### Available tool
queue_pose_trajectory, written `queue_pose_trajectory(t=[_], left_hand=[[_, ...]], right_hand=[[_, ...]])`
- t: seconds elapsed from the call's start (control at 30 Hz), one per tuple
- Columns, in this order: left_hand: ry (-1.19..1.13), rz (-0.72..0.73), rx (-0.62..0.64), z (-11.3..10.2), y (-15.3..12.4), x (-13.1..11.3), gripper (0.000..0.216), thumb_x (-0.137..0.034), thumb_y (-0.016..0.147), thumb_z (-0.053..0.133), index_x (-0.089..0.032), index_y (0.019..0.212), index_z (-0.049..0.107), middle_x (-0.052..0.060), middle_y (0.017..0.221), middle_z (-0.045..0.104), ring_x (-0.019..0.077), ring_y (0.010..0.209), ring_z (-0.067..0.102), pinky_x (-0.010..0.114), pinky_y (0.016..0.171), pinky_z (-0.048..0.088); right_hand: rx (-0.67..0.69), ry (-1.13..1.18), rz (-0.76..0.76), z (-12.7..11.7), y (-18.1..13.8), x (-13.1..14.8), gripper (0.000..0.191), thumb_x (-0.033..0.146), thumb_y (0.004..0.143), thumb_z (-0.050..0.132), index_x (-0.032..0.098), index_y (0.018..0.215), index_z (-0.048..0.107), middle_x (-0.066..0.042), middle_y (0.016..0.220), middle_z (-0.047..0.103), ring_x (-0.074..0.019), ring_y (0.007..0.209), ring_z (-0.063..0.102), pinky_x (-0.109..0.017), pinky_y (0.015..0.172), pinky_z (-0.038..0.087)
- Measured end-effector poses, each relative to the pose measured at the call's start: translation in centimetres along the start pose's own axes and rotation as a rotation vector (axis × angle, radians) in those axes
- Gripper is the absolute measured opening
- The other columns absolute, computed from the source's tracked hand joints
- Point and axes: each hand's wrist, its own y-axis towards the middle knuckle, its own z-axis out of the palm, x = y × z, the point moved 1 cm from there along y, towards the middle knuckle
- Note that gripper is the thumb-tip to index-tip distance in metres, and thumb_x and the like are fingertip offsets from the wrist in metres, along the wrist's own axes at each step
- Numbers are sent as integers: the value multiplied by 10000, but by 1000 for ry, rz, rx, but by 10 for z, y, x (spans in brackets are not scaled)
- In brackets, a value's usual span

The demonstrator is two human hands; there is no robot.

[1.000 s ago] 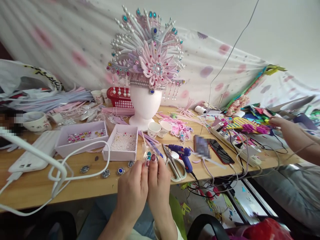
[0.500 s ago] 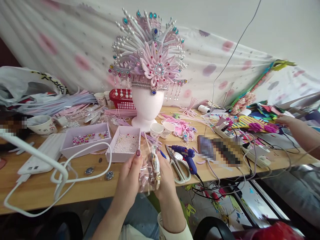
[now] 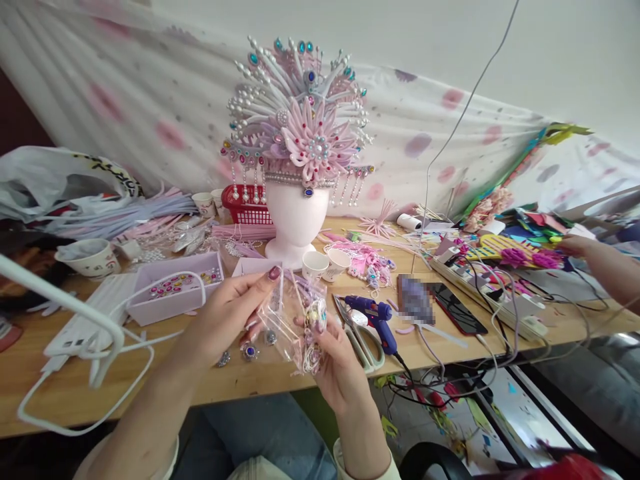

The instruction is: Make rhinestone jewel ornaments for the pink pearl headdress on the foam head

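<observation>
My left hand (image 3: 223, 317) pinches one side of a clear plastic bag (image 3: 280, 323) between thumb and fingers. On the bag's other side, my right hand (image 3: 337, 363) is closed on its gathered part, where a bundle of small beads and ornaments (image 3: 314, 320) shows through. What exactly is in the bundle I cannot make out. Below my left fingers, a round ornament with a blue stone (image 3: 249, 351) and smaller silvery ones lie on the wooden table (image 3: 215, 380). Behind the bag stands a white mannequin head (image 3: 297, 217) wearing a tall pink and white beaded headdress (image 3: 315, 140).
Left are a lilac tray of gems (image 3: 175, 287), a white power strip (image 3: 83, 327) and a looping white cable. Two paper cups (image 3: 316, 265) stand ahead. Scissors (image 3: 367, 343), a blue glue gun (image 3: 375, 317) and a phone (image 3: 457, 308) lie right. Another person's arm (image 3: 597, 263) reaches in.
My hands have moved apart, the left one going left and up, and the bag is now stretched between them. The blue-stone ornament has come into sight under my left hand.
</observation>
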Motion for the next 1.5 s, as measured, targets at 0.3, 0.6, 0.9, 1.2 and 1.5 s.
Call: queue_pose_trajectory(t=[0.3,0.6,0.9,1.2,1.5], left_hand=[[935,395,-489,-24,-16,-15,140,-325,820,646,-240,813,535,-31,704,566,161,624,540,278,597,384],[1067,92,-171,-22,-23,-26,233,-437,810,641,-270,847,800,-27,557,612,179,516,532,312,581,379],[976,156,-111,-14,-31,-18,310,-449,888,561,-242,955,781,62,957,766,261,822,673,362,758,490],[308,-56,91,-19,-21,2,145,-215,803,586,-238,946,599,40,1058,769,225,906,749,334,757,583],[334,-88,96,-29,-19,4,291,-228,684,726,-207,974,716,52,956,774,223,877,731,333,789,570]], right_hand=[[73,-83,-93,0,-8,-1,421,212,805,826,256,1190,662,-38,1127,753,-171,911,743,-255,785,604],[165,-151,-53,2,-12,-4,514,152,767,834,261,1234,648,-48,1227,722,-228,1148,674,-344,988,541],[183,-157,-15,15,-13,-8,624,125,743,823,278,1313,622,-52,1305,680,-249,1218,622,-369,1013,518],[148,-70,101,13,-15,-16,515,209,812,793,288,1297,640,-51,1196,729,-221,1066,695,-344,901,578],[-55,7,169,11,-9,-36,328,366,751,870,204,1004,737,-40,955,775,-211,908,737,-306,803,615]])
